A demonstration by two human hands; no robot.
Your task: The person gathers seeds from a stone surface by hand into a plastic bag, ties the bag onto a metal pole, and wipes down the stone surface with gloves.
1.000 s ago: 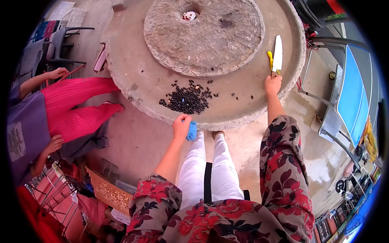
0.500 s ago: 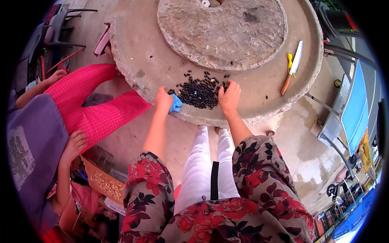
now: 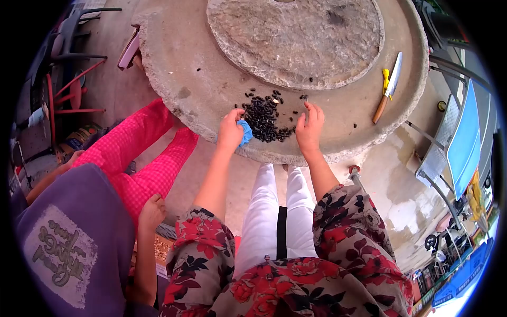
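Observation:
A heap of small black oval pieces (image 3: 262,117), like big seeds or beans, lies near the front rim of a round stone slab (image 3: 338,119). Against the heap's left edge is my left hand (image 3: 231,131), its fingers closed on a crumpled blue cloth (image 3: 246,133). Just right of the heap, my right hand (image 3: 310,129) is held with thumb and fingers apart and nothing visible in it. A few loose black pieces are scattered between that hand and the heap, and above it.
A raised stone disc (image 3: 301,42) tops the slab. On the right lie a wooden-handled knife (image 3: 388,87) and a yellow item (image 3: 386,79). A person in a purple top (image 3: 105,227) sits close at left. A blue panel (image 3: 465,137) on a metal frame stands at right.
My left hand has moved right with the blue cloth, and the heap is narrower. My right hand's fingers are spread wider. The blue speck in the heap no longer shows. The person at left leans closer.

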